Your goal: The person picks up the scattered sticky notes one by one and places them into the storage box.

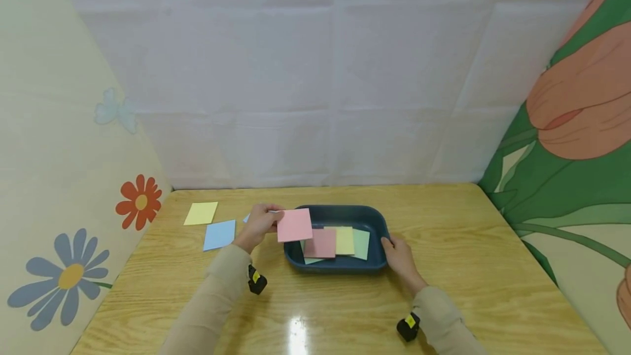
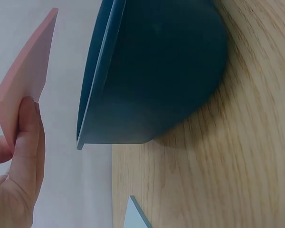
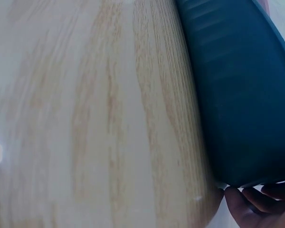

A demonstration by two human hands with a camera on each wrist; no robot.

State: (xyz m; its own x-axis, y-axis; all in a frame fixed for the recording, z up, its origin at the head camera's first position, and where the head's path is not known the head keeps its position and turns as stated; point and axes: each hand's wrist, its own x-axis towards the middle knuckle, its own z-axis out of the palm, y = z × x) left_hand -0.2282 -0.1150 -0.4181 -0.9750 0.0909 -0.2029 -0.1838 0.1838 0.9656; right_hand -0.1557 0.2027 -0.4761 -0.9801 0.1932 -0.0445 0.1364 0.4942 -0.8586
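Observation:
My left hand (image 1: 259, 225) pinches a pink sticky note pad (image 1: 296, 225) between thumb and fingers, held up over the left end of a dark blue plastic basin (image 1: 340, 268). In the left wrist view the pad (image 2: 31, 71) is tilted and apart from the basin wall (image 2: 161, 76). My right hand (image 1: 401, 258) grips the basin's right end at the rim; the right wrist view has its fingers (image 3: 244, 206) against that end. Inside the basin lie another pink pad (image 1: 319, 246), a yellow pad (image 1: 346, 241) and a green pad (image 1: 362, 244), partly overlapping.
On the wooden table (image 1: 443, 223), left of the basin, lie a yellow pad (image 1: 201, 213) and a blue pad (image 1: 219, 234). Another blue pad (image 2: 135, 216) is mostly hidden behind my left hand in the head view. A white cloth (image 1: 296, 97) hangs behind the table.

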